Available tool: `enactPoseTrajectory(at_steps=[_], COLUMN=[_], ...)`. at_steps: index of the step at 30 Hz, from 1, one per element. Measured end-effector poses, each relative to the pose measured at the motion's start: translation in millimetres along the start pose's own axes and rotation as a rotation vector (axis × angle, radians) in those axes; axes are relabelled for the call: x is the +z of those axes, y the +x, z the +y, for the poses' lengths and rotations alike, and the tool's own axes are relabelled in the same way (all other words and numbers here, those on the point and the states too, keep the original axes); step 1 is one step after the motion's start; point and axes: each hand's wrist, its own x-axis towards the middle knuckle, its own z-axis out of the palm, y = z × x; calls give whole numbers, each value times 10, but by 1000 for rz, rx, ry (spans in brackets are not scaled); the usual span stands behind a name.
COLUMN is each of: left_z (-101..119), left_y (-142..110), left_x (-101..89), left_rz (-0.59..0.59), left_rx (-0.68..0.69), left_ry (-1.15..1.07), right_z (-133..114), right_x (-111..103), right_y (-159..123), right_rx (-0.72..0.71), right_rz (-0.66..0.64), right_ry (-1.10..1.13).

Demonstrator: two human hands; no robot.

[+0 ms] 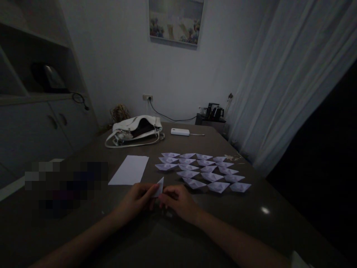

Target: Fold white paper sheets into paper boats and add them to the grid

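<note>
Between my two hands is a small piece of folded white paper (160,188), one pointed corner standing up. My left hand (138,196) is closed on it, with the thumb across its face. At its right edge, my right hand (180,201) pinches the paper with bent fingers. Several white paper boats (199,169) stand in rows on the table just beyond my right hand. A stack of white paper sheets (129,170) lies beyond my left hand.
A white handbag (138,128) lies open at the table's (178,234) far end. Beside it is a white power bank (180,131) with a short cable. A black kettle (217,111) stands on a low cabinet behind. A pale curtain (267,93) hangs on the right.
</note>
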Motion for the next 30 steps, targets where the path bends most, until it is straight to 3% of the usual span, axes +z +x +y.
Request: enactPoseTrajectory(at_steps=[12,24,30], left_z=[-90,-125,-87], left_y=[38,52,71], left_x=[-8,-39,-75], left_rz=[-83,-54,34], left_rx=[-40,-75,-122], left_ry=[124,57,33], right_z=[-40,14,119], right_x=[-24,-43,-78], right_y=[9,27,60], right_rx=[11,-6,29], right_rz=[149,200,236], right_ry=[-43,-50,36])
